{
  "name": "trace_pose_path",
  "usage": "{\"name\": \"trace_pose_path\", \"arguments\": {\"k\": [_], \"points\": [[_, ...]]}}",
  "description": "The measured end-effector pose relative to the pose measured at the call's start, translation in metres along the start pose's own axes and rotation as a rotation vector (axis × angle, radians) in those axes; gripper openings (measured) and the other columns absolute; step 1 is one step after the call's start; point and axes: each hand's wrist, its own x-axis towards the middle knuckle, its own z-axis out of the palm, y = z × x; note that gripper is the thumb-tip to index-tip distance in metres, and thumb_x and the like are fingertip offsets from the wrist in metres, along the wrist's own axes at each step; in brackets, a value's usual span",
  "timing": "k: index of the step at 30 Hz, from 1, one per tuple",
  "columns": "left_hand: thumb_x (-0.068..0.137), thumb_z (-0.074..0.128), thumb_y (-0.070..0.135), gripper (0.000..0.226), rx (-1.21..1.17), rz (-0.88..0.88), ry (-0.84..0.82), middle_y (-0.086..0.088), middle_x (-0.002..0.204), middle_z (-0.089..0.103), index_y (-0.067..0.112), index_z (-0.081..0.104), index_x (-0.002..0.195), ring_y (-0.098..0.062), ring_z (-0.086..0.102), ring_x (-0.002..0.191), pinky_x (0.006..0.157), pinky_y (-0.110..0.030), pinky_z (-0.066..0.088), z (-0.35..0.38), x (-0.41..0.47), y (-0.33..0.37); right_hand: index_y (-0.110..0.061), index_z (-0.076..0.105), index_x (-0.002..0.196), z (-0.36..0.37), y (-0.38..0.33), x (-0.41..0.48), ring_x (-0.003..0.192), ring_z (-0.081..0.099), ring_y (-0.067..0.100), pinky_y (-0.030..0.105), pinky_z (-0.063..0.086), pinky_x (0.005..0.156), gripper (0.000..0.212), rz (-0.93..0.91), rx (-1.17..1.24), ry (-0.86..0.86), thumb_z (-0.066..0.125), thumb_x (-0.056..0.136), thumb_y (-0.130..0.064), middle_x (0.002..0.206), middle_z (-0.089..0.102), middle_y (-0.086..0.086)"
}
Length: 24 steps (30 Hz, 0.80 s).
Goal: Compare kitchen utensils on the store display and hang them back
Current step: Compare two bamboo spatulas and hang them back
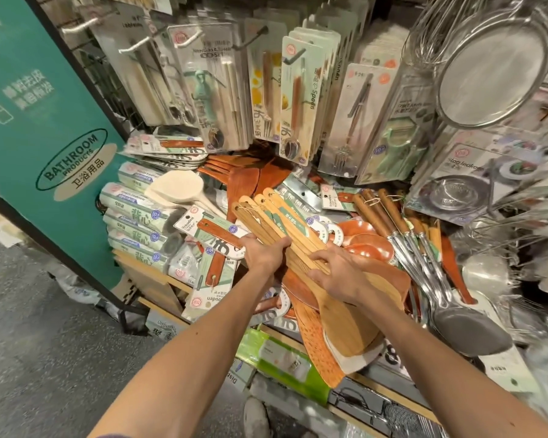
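Note:
A bundle of several light wooden spatulas (279, 222) lies slanted across the heap on the display shelf, handles up-left, broad blades (351, 324) down-right. My left hand (263, 252) is wrapped around the handles from the left side. My right hand (339, 273) rests on top of the bundle a little lower, fingers curled over the wood. Dark red-brown wooden spoons (364, 241) and spatulas (253, 178) lie under and around the bundle.
Carded spoons, forks and chopsticks (298, 99) hang on pegs above. Steel strainers (494, 64) hang top right. Steel ladles with wooden handles (415, 248) lie to the right. Rolled bag packs (133, 222) are stacked at left beside a green sign panel (38, 105). The shelf edge (159, 306) faces me.

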Motion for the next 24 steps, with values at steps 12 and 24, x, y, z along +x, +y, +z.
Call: {"name": "trace_pose_path", "arguments": {"k": [12,24], "points": [[0.084,0.079,0.01,0.055,-0.265,0.084,-0.319,-0.017,0.102,0.076,0.001,0.046,0.128,-0.024,0.066,0.067,0.053,-0.032,0.056,-0.017,-0.012,0.023,-0.03,0.041,0.1,-0.013,-0.03,-0.007,0.092,0.069,0.018,0.04,0.057,0.082,0.02,0.02,0.439,-0.022,0.057,0.098,-0.018,0.104,0.067,0.0],[0.086,0.078,0.014,0.04,-0.189,0.254,-0.491,-0.014,0.096,0.078,0.004,0.061,0.121,-0.024,0.073,0.066,0.075,-0.041,0.061,-0.04,-0.062,0.067,-0.014,0.061,0.105,-0.066,-0.066,-0.053,0.069,0.062,0.012,0.036,0.053,0.071,0.011,-0.064,0.546,-0.025,0.054,0.101,-0.022,0.082,0.066,0.005]]}}
